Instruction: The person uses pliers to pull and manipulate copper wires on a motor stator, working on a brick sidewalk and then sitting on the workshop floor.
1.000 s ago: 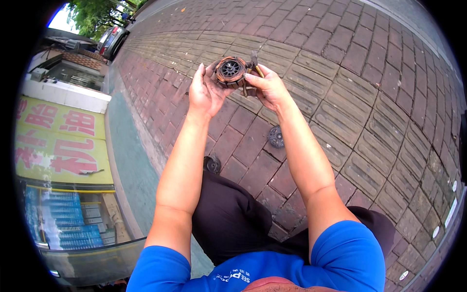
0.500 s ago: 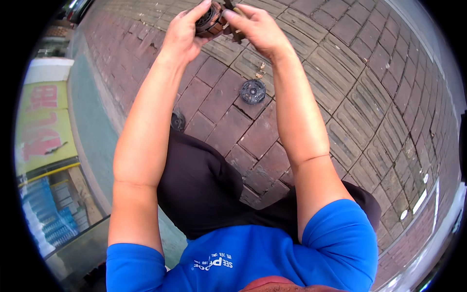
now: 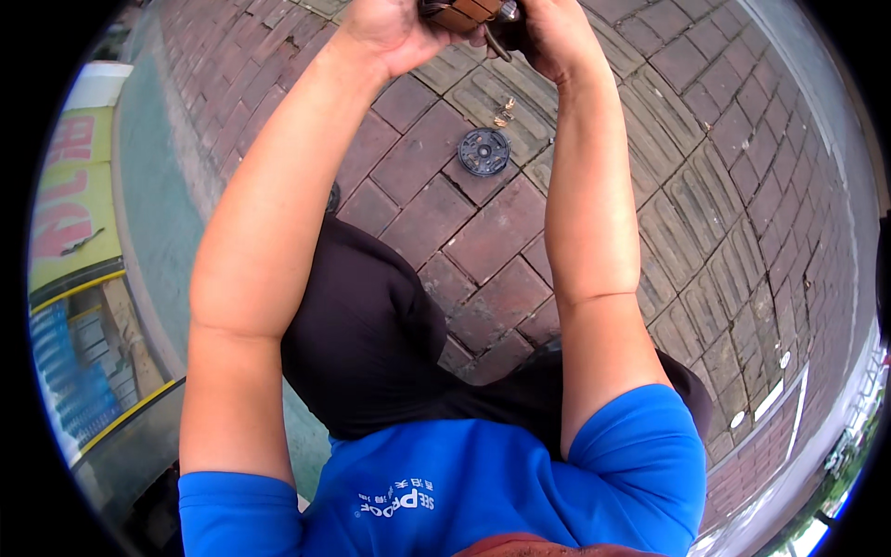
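Observation:
At the top edge, my left hand (image 3: 394, 35) is wrapped round a drum-shaped metal part (image 3: 461, 12) with copper-brown segments along its rim. My right hand (image 3: 564, 39) is closed at the other side of that part, on a dark metal piece (image 3: 498, 43) whose end hangs below the fingers. The frame cuts off the tops of both hands and the upper side of the part. Below them on the paving lies a round dark metal disc (image 3: 484, 151) with holes. Small gold-coloured pieces (image 3: 504, 113) are just beyond the disc.
A second dark round part (image 3: 332, 198) shows partly behind my left forearm, beside my bent knee (image 3: 371, 297). Red paving bricks (image 3: 432, 232) and ribbed yellowish tiles (image 3: 650, 121) make up the ground. A yellow-green sign (image 3: 79, 186) and blue packs (image 3: 79, 371) stand at the left.
Both hands have moved right with the drum-shaped part, which has turned so its segmented side faces me. The dark piece at the right hand hangs at a different angle.

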Tool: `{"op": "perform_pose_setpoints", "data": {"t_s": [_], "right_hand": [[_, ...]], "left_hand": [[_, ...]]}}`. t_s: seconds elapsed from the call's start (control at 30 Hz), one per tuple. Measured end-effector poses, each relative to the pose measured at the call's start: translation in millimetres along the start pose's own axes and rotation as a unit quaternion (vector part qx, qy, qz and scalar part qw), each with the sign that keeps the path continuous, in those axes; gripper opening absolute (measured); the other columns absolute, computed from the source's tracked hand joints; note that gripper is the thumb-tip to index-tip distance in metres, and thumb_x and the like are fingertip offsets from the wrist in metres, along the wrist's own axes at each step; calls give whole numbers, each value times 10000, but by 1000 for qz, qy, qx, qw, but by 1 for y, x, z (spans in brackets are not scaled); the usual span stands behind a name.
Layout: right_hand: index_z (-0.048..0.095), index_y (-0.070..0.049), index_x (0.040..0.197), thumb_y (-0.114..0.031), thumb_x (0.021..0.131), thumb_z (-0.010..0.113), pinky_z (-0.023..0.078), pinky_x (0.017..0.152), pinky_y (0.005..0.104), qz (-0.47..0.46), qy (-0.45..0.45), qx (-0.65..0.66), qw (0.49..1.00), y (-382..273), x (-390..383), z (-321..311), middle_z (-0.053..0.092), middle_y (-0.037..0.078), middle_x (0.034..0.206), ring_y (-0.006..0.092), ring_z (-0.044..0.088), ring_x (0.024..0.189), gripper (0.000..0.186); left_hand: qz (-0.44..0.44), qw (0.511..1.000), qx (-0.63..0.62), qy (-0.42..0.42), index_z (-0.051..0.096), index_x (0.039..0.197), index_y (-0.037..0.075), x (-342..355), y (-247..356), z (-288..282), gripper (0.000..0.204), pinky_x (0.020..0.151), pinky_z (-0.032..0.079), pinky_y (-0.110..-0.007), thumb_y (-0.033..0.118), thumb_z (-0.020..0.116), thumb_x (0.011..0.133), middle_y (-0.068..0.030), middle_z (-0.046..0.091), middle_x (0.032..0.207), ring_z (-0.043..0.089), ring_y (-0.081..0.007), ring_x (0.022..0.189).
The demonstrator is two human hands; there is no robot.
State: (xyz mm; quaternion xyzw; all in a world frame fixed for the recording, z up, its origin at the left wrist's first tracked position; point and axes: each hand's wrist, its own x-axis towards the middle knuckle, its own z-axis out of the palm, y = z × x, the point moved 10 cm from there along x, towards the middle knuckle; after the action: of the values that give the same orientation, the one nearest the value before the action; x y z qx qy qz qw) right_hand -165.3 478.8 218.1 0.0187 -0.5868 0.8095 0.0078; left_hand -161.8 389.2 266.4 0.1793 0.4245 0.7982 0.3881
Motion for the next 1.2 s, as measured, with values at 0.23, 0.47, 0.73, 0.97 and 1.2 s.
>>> {"op": "perform_pose_setpoints", "data": {"t_s": [0.23, 0.47, 0.73, 0.97, 1.2], "right_hand": [[628, -27, 1030, -454, 982, 480, 523, 578, 353, 86, -22, 146, 985, 26, -5, 10, 662, 105, 822, 243, 663, 682, 454], [669, 91, 998, -413, 858, 692, 578, 719, 412, 132, 59, -362, 921, 121, -1, -47, 699, 226, 868, 276, 710, 793, 523], [548, 43, 1174, -392, 674, 871, 509, 946, 441, 253, 45, -617, 744, 265, -78, -58, 605, 289, 1196, 405, 613, 1112, 737], [664, 33, 1072, -318, 649, 873, 527, 881, 413, 227, 18, -595, 771, 287, -55, -64, 693, 243, 1033, 345, 669, 1020, 587], [701, 34, 1078, -374, 714, 819, 546, 825, 365, 237, -103, -364, 895, 324, -27, 61, 725, 197, 977, 268, 713, 906, 559]], "left_hand": [[26, 992, -10, 125, 678, 962, 24, 3, -5, -17, 297, 645, 559, -383, 261, 504, 923, -131, 719, 891, 693, -275, 747], [108, 970, 47, 214, 673, 946, 52, -22, 68, -41, 307, 549, 496, -343, 333, 561, 893, -94, 705, 834, 673, -274, 704], [238, 897, -91, 362, 653, 1005, 65, -120, 169, -95, 491, 570, 517, -331, 531, 521, 927, -125, 662, 858, 623, -280, 756], [286, 837, -143, 444, 652, 882, 92, -182, 197, -177, 291, 467, 497, -309, 340, 504, 918, -92, 654, 782, 636, -247, 689], [260, 802, -107, 526, 601, 1109, 53, -223, 182, -218, 364, 699, 512, -399, 361, 467, 970, -149, 621, 1051, 591, -354, 975]]}}
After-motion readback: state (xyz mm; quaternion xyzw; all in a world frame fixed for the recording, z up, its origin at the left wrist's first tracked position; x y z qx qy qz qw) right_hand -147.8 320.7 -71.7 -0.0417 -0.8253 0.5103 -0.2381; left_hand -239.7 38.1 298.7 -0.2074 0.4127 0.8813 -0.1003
